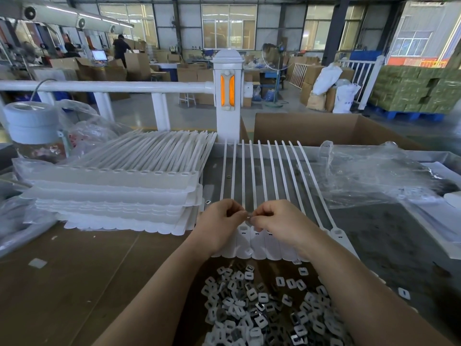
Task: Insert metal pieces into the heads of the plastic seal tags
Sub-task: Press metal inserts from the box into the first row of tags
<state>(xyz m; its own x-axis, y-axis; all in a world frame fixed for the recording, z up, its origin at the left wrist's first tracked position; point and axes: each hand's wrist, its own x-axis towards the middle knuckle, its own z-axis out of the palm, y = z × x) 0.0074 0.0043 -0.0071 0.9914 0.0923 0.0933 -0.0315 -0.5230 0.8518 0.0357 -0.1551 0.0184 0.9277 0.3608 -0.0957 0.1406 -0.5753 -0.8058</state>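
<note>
A joined row of white plastic seal tags [264, 176] lies on the table, straps pointing away, heads [243, 231] toward me. My left hand [220, 222] and right hand [277, 221] meet just above the heads, fingers curled. Between their fingertips sits a small metal piece [248, 216], pinched from both sides. My hands hide several of the heads. A heap of small metal pieces and white inserts [269, 310] lies close in front of me, under my forearms.
A tall stack of seal tag sheets [117, 193] stands at the left. A crumpled clear plastic bag [369, 171] lies at the right. A white rail with a post [228, 96] and an open cardboard box [324, 128] stand behind the table.
</note>
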